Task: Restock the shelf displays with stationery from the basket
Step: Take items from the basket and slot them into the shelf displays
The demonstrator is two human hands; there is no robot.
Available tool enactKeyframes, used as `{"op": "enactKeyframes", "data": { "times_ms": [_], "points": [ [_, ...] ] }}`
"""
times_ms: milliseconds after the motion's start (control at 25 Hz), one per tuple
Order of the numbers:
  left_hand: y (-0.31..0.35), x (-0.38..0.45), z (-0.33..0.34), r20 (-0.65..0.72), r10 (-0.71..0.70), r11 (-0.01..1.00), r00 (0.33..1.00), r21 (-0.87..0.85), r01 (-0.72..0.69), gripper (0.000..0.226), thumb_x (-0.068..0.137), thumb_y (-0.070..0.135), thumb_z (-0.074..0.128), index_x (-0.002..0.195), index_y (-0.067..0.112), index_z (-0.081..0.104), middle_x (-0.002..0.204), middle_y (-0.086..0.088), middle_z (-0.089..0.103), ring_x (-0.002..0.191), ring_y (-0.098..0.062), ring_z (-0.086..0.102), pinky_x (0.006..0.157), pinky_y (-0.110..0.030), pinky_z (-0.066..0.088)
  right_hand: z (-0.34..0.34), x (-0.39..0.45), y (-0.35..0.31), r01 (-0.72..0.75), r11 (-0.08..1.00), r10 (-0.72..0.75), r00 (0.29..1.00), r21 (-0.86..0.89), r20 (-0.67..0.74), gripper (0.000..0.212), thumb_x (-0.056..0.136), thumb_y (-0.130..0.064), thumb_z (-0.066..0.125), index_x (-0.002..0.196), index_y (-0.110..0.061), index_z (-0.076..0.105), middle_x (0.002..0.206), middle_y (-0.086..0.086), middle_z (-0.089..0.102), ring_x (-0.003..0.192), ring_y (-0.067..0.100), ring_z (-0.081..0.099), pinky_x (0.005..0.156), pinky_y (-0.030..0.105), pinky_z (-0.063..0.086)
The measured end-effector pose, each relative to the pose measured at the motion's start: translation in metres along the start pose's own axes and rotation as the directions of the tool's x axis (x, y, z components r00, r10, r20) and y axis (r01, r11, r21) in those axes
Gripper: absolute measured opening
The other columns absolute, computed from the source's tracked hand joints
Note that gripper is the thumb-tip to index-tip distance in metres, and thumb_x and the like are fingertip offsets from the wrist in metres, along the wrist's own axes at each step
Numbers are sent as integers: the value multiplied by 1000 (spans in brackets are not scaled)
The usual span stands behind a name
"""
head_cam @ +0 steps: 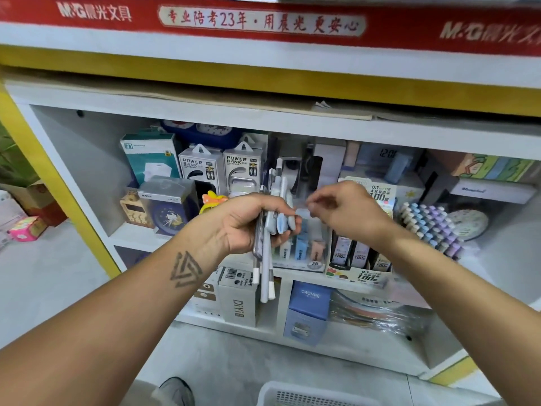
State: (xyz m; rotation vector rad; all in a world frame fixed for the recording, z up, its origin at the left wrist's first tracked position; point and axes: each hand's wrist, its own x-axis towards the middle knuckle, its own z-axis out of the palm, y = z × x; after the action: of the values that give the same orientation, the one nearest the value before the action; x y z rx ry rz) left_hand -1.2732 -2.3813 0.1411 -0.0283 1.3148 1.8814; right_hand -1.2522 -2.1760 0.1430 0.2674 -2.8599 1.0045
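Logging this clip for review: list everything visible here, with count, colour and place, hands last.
pens: a bundle, count unclear, white and pale blue, gripped in the left hand
power bank boxes: two, white and grey, upper shelf, centre left
teal box: one, teal and white, upper shelf, left
clock: one, dark blue, in a clear box at the shelf front, left
lead refill display: one, white with dark packs, below the right hand
pastel pen rack: one, blue, purple and white caps, right
DIYI box: one, grey, lower shelf
blue box: one, lower shelf, centre
basket: one, white, floor, bottom edge
left hand: holds the pens
right hand: fingertips pinch a small pale item, blurred
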Motion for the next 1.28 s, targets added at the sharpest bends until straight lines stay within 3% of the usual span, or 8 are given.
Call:
{"op": "enactKeyframes", "data": {
  "times_ms": [120, 320, 560, 680, 840, 1000, 1120, 1280],
  "points": [
    [-2, 4, 9, 46, 8, 1000, 999, -28, -7, 24, 78, 0, 62, 102, -4, 65, 90, -18, 69, 76, -22, 68, 61, -26, 57, -10, -7, -7, -154, 848, 130, 988, 507, 82, 13, 95, -19, 68, 107, -20, 71, 90, -3, 77, 76, 14, 71, 59, 21, 52],
    [-7, 13, 26, 66, 23, 999, 998, 22, -25, 28, 74, -1, 66, 102, -2, 67, 93, -21, 69, 78, -26, 69, 57, -28, 57, -16, -12, 5, -262, 754, 191, 965, 602, 180, 37, 84, -24, 79, 119, -17, 69, 97, 0, 78, 77, 9, 66, 62, 23, 46],
    [-8, 24, 35, 28, -12, 999, 1000, 52, 10, 41, 70, -3, 68, 111, -6, 67, 104, -25, 69, 89, -32, 71, 61, -29, 59, -27, -10, 22, -251, 610, 227, 964, 752, 137, 24, 80, 4, 76, 102, -4, 71, 84, 11, 75, 65, 14, 64, 54, 22, 50],
    [-6, 25, 35, 4, -16, 999, 1000, 34, 16, 23, 71, -3, 67, 93, -1, 75, 95, -19, 72, 80, -26, 71, 60, -29, 59, -30, -9, 24, -268, 572, 196, 962, 775, 187, 21, 83, 5, 73, 104, -1, 73, 81, 14, 73, 61, 14, 63, 55, 20, 54],
    [-1, 21, 27, -84, 9, 998, 996, 58, -4, 24, 68, -2, 66, 92, 3, 68, 82, -16, 71, 66, -23, 69, 55, -28, 59, -31, -5, 22, -254, 576, 167, 967, 777, 192, 19, 86, 8, 67, 103, 1, 70, 82, 18, 71, 63, 18, 65, 57, 21, 56],
    [11, 14, 4, -212, 41, 999, 977, 41, -33, 12, 77, -6, 61, 86, 2, 61, 90, -20, 70, 74, -28, 72, 59, -31, 60, -32, 3, 22, -215, 654, 177, 976, 726, 130, 17, 87, 13, 63, 99, 1, 67, 83, 19, 71, 66, 22, 69, 58, 23, 58],
    [20, 7, -15, -272, 78, 997, 959, 28, -73, 8, 83, -6, 56, 82, 1, 59, 89, -22, 69, 78, -28, 73, 53, -29, 59, -27, 10, 20, -151, 726, 172, 984, 671, 35, 14, 85, 9, 70, 90, -4, 73, 89, 17, 73, 75, 25, 73, 75, 29, 62],
    [25, -1, -29, -291, 92, 996, 952, 17, -91, 6, 83, -5, 57, 82, 1, 60, 83, -20, 71, 77, -27, 74, 54, -29, 59, -14, 25, 15, -70, 968, 88, 994, 242, -64, 6, 86, -16, 78, 84, -19, 73, 80, 3, 74, 79, 20, 72, 79, 31, 58]
  ]
}}
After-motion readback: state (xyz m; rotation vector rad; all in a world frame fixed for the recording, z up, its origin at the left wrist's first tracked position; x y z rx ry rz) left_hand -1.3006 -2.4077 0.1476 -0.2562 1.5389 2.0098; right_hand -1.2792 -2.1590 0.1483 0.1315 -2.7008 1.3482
